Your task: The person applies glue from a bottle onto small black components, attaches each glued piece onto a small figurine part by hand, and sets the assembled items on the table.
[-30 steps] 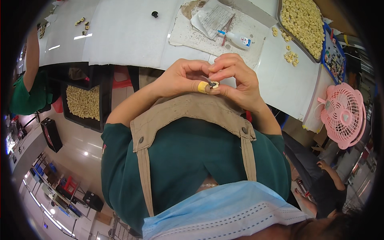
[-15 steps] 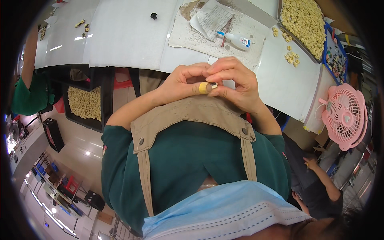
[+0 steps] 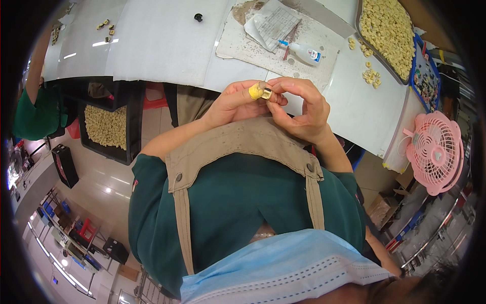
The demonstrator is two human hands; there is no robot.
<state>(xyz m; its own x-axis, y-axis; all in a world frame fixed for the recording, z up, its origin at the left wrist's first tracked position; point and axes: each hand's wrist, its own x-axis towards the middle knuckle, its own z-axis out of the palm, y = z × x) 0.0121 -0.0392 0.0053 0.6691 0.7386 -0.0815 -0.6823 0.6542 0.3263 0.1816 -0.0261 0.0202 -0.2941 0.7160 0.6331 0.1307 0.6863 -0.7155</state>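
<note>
In front of my apron, close to the table's near edge, my two hands meet around one small cream-coloured piece with a dark, blackish part (image 3: pixel 267 93). My left hand (image 3: pixel 230 105) pinches it, the thumb upright and wrapped in a yellow band (image 3: pixel 256 91). My right hand (image 3: pixel 310 112) is curled with thumb and index fingertips against the piece from the right. Fingers cover part of the piece, so its exact kind cannot be made out.
On the white table (image 3: pixel 157 45) lie a small black part (image 3: pixel 198 17), a stained board (image 3: pixel 238 48) with papers and a glue bottle (image 3: pixel 307 53). Cream pieces fill a tray (image 3: pixel 387 38) and a black crate (image 3: pixel 106 126). A pink fan (image 3: pixel 436 152) stands right; a co-worker's arm (image 3: pixel 35 76) is left.
My left thumb has tipped upward and the piece has turned between my fingers. My right fingers have opened a little. The person at the lower right has mostly moved out of view.
</note>
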